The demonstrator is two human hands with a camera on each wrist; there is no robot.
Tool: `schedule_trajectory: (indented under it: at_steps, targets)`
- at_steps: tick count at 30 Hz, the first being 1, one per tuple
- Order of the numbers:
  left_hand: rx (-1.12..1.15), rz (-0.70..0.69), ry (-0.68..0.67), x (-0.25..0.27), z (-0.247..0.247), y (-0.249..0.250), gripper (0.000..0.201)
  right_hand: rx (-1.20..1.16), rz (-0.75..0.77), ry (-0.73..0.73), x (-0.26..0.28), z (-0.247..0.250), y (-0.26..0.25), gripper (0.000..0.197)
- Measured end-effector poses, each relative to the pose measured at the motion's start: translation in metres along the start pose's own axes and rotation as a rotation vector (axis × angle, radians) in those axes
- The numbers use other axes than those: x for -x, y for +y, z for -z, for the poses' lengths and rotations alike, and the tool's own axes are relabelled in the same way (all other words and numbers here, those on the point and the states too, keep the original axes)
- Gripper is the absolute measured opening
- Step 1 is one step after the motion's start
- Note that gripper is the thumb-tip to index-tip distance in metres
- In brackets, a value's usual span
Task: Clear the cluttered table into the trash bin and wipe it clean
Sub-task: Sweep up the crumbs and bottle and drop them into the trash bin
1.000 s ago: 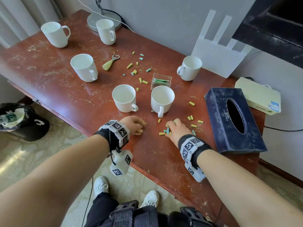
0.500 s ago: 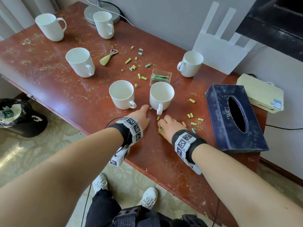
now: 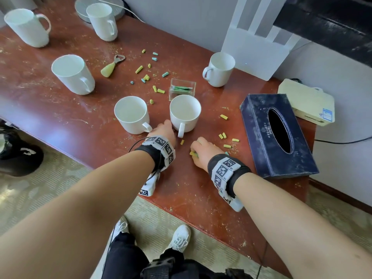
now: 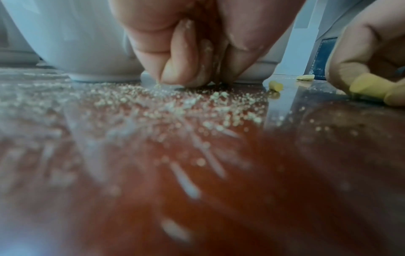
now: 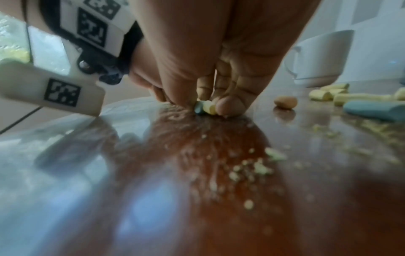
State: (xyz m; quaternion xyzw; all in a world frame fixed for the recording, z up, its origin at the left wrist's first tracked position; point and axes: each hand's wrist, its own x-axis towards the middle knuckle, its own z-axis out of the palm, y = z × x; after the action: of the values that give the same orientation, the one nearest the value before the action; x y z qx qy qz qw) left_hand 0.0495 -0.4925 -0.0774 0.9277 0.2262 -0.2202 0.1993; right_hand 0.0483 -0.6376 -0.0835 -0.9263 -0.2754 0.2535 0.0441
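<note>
Short yellow and teal chalk-like pieces [image 3: 147,77] and fine crumbs litter the red-brown table [image 3: 60,121]. My left hand [image 3: 164,128] is down between two white mugs [image 3: 132,115] [image 3: 185,113]; in the left wrist view its fingertips [image 4: 175,76] are bunched together on the table among crumbs, and nothing shows between them. My right hand [image 3: 198,150] sits just right of it, pinching a yellow and a teal piece [image 5: 206,107] against the table. More loose pieces [image 3: 227,146] lie right of that hand. The black trash bin [image 3: 12,156] stands on the floor at the left.
A dark blue tissue box [image 3: 277,133] lies right of my hands, with a cream box [image 3: 308,101] behind it. A clear holder [image 3: 182,88], a bottle opener [image 3: 111,66] and several more mugs [image 3: 73,74] stand farther back. A white router [image 3: 257,47] leans at the wall.
My left hand has moved forward from near the table edge to between the two front mugs. My right hand has drawn in to the left and gathered pieces under its fingers.
</note>
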Motion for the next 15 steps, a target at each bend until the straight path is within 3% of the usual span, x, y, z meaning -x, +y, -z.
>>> schedule_trajectory:
  at_steps: [7, 12, 15]
  targets:
    - [0.072, 0.01, -0.01, -0.014, 0.003, 0.002, 0.036, -0.594, -0.132, 0.161, 0.0, -0.001, 0.016, 0.015]
    - [0.022, 0.021, -0.022, -0.011, 0.002, 0.005, 0.033, -1.012, -0.254, 0.141, -0.003, 0.0, 0.021, 0.003]
    - [-0.005, -0.004, -0.031, -0.004, 0.001, 0.003, 0.032, -1.401, -0.379, 0.152, -0.008, 0.001, 0.018, 0.011]
